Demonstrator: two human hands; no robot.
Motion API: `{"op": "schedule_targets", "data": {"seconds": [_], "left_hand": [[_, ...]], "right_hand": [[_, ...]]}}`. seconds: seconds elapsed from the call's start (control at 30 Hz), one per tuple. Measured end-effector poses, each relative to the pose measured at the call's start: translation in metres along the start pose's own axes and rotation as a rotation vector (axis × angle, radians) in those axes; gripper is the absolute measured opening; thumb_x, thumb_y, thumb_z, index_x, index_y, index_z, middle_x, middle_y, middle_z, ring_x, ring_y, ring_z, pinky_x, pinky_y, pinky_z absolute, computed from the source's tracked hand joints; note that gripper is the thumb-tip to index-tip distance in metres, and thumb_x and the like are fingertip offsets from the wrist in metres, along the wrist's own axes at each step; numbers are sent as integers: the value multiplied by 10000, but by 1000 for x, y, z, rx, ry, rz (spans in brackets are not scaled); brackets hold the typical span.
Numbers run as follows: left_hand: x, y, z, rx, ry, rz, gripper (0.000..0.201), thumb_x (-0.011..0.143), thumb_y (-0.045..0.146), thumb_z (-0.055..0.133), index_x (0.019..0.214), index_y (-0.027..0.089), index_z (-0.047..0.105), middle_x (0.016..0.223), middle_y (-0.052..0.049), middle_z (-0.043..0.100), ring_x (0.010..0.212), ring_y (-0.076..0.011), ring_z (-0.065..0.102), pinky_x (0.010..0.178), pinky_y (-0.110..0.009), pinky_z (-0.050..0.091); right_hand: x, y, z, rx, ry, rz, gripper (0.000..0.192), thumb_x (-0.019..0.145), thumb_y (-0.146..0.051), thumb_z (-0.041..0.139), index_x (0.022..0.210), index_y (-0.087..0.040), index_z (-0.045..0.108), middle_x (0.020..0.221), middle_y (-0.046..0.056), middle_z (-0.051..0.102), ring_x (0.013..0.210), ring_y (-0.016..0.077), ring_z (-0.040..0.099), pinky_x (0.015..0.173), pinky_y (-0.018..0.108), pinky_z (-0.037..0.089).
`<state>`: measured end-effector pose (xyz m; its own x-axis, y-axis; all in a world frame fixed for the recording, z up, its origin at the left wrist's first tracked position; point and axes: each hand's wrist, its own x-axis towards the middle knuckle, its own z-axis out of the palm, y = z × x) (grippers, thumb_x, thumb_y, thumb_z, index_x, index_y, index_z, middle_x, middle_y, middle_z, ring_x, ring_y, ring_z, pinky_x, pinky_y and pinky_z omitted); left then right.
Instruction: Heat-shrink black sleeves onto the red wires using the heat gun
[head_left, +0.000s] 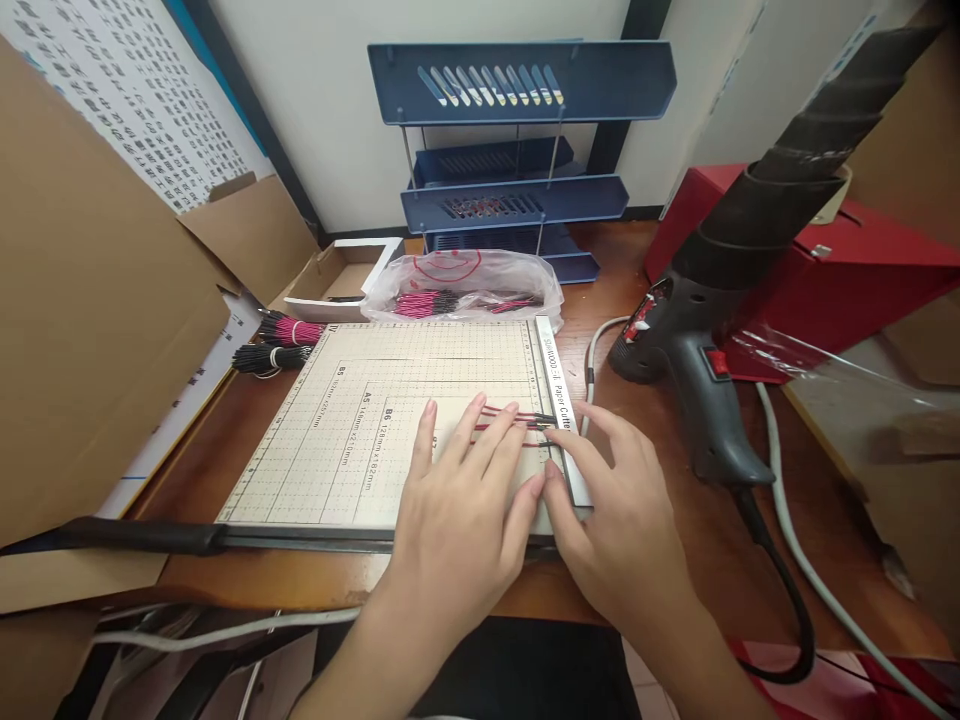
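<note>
Aligning the wires point(529, 413) on the cutter point(300, 470) calls for light, even pressure: set them parallel, with dark ends level along the pale strip point(553, 365). Your left hand point(461, 500) lies spread over the wires, fingers apart; your right hand point(619, 490) curves at their ends by the strip, and whether it pinches one cannot be told. The wires are thin and red; the cutter is flat, cream and gridded.

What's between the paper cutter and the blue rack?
Head view: a plastic bag with wires inside lies between the cutter and rack.
</note>
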<state>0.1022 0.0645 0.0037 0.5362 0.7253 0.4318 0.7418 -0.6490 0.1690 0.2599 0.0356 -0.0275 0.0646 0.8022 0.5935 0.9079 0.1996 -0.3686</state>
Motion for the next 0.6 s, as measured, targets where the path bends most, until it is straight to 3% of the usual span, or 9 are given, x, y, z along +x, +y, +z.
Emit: {"op": "schedule_targets", "data": {"seconds": [0.17, 0.37, 0.6], "left_hand": [[-7, 2, 5, 19, 12, 22, 401, 1059, 313, 448, 1366, 125, 624, 1452, -33, 628, 1434, -293, 485, 1286, -496, 53], [-7, 0, 7, 16, -40, 59, 395, 1065, 285, 427, 1408, 169, 585, 1532, -2, 546, 1478, -309, 422, 1278, -546, 56], [14, -4, 8, -85, -47, -37, 189, 1014, 221, 520, 1057, 210, 704, 1526, -39, 558, 1492, -325, 399, 1260, -642, 102]], "right_hand": [[0, 1, 1, 23, 64, -46, 245, 886, -145, 590, 1067, -116, 752, 1333, 166, 606, 1223, 332, 564, 1032, 537, 494], [0, 3, 2, 41, 80, -58, 233, 869, -129, 609, 1043, -109, 764, 1310, 173, 624, 1200, 335, 578, 1011, 541, 509], [0, 2, 2, 53, 53, -33, 218, 898, -136, 583, 1058, -120, 729, 1288, 163, 624, 1189, 328, 574, 999, 556, 507]]}}
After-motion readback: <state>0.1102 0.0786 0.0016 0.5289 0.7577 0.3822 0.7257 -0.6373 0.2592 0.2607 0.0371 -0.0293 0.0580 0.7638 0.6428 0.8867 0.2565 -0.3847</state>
